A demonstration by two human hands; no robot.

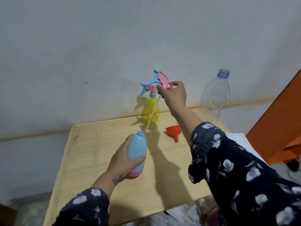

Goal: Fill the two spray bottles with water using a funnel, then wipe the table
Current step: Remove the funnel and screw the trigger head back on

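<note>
My left hand point(123, 158) grips a light blue spray bottle point(137, 151) with a pink base, its neck uncapped and tilted away from me above the table. My right hand point(175, 93) holds up the pink and blue spray head point(161, 79), lifted clear of the bottle, with its white dip tube point(152, 115) hanging down toward the bottle's mouth. A yellow spray bottle point(150, 110) with its own pink and blue head stands at the table's back edge. An orange funnel point(173, 131) lies on the table to the right of it.
The wooden table point(97, 160) stands against a pale wall. A large transparent plastic bottle point(215, 98) without a cap stands at the back right corner. White cloth or paper point(239, 139) lies past the table's right edge. An orange panel point(280, 124) is at far right.
</note>
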